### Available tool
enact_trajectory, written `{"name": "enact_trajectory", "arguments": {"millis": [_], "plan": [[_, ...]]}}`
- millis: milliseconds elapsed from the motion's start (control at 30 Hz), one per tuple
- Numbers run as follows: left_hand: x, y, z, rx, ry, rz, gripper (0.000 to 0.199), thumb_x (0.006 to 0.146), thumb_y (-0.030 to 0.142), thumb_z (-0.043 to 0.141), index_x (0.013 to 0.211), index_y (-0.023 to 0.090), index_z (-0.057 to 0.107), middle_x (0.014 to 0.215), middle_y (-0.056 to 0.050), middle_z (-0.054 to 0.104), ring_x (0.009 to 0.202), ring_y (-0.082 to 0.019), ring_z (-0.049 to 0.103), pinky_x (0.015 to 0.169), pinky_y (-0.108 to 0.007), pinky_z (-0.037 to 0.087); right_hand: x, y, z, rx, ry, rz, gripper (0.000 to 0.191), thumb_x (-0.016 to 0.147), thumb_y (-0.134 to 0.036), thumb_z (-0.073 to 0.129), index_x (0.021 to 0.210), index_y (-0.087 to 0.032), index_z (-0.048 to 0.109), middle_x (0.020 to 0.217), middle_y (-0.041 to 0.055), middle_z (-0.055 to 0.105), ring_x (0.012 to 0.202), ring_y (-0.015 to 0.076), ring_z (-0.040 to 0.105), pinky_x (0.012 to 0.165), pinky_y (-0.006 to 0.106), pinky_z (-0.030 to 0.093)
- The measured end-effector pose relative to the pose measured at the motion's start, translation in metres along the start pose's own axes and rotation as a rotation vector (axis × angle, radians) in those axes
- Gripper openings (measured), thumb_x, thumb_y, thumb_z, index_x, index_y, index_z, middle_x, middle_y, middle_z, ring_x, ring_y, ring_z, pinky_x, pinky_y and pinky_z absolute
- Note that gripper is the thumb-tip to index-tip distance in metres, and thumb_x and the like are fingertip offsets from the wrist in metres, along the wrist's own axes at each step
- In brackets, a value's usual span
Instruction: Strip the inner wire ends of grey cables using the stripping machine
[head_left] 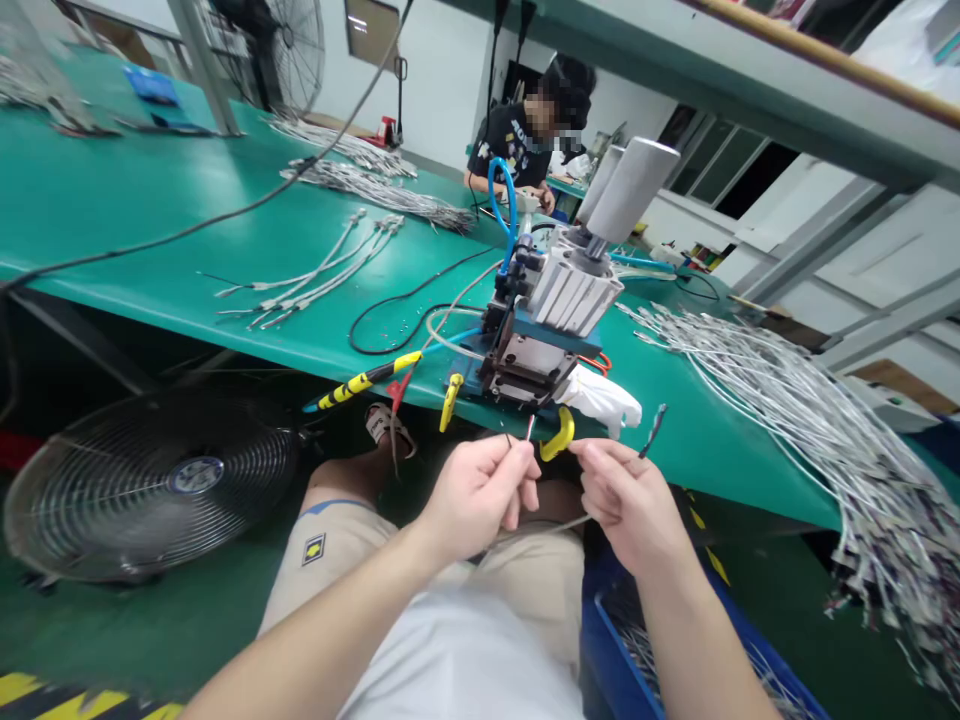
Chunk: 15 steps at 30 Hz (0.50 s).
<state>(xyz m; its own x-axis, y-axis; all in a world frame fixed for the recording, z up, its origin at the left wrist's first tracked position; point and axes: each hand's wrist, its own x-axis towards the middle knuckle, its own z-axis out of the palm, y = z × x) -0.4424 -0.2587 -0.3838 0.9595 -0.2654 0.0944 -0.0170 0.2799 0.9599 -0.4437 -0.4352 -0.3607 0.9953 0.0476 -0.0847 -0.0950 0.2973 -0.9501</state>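
My left hand (487,490) is closed in a pinch on thin wires (531,427), whose reddish and pale ends point up at the lower front of a pneumatic press (544,310). To its right, my right hand (622,495) is also closed, the fingertips together. From that hand a dark-tipped cable end (655,430) sticks out at the upper right. A grey cable (566,524) runs across my lap toward the right hand. Between the hands and the press is a yellow clamp handle (556,435); a second yellow handle (450,402) is at the left.
On the green table (420,300), several cables (307,280) lie left and a big cable pile (787,400) hangs over the right edge. A floor fan (172,480) stands lower left, a blue bin (622,650) by my right leg. A co-worker (517,145) sits across.
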Motion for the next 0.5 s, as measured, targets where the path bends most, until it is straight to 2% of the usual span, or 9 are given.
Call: {"name": "enact_trajectory", "arguments": {"millis": [100,200,333,500], "plan": [[-0.012,-0.002,0.003,0.209,-0.094,0.114,0.037,0.098,0.036,0.041,0.076,0.013,0.060,0.061,-0.003,0.062,0.042,-0.008,0.050,0.044,-0.020,0.039,-0.005,0.001,0.008,-0.048,-0.110,0.009,0.023,0.078,-0.032,0.081,0.090,-0.013,0.074,0.047,-0.0099,0.030,0.040,0.0046,0.016,0.037,0.017,0.013],[-0.021,-0.002,0.003,0.352,-0.164,0.255,0.039,0.099,0.028,0.039,0.069,0.014,0.060,0.064,-0.004,0.061,0.054,-0.010,0.056,0.055,-0.022,0.044,-0.009,0.002,0.016,-0.064,-0.159,0.033,0.024,0.076,-0.032,0.082,0.088,-0.013,0.073,0.048,-0.0080,0.036,0.040,0.0046,0.019,0.037,0.018,0.013],[-0.027,-0.001,0.001,0.438,-0.175,0.354,0.037,0.098,0.020,0.039,0.066,0.015,0.056,0.064,-0.003,0.059,0.056,-0.010,0.054,0.056,-0.022,0.042,-0.011,0.001,0.022,-0.070,-0.161,0.053,0.019,0.072,-0.028,0.084,0.075,-0.014,0.071,0.051,-0.0044,0.045,0.040,0.0044,0.023,0.036,0.017,0.015],[-0.029,-0.002,-0.001,0.545,-0.185,0.413,0.033,0.097,0.018,0.040,0.069,0.015,0.056,0.065,-0.003,0.059,0.057,-0.010,0.052,0.056,-0.024,0.040,-0.015,-0.001,0.024,-0.088,-0.176,0.033,0.017,0.072,-0.025,0.084,0.072,-0.015,0.071,0.053,-0.0033,0.048,0.039,0.0047,0.025,0.036,0.017,0.017]]}}
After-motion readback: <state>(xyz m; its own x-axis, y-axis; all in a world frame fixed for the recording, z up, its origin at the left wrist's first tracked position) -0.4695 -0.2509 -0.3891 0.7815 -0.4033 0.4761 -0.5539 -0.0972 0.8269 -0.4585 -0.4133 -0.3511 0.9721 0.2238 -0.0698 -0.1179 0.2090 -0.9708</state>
